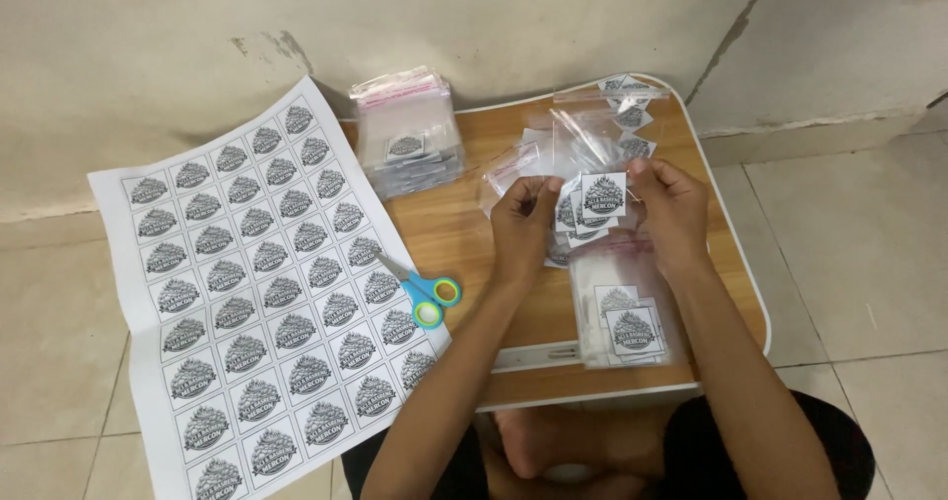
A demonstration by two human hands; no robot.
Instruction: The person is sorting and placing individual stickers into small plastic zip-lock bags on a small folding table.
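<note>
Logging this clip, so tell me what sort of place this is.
Probably a home floor workspace: a low wooden table against a wall on tiled floor, a printed label sheet, and stacked clear bags.

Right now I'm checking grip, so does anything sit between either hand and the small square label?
Nothing visible does. The left hand and right hand both pinch the square label directly, held above the wooden table, with clear plastic bags behind it.

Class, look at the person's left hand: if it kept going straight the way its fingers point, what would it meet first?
Likely the square label pinched between both hands, then the right hand. The left hand points right and slightly up; depth is hard to judge.
</note>
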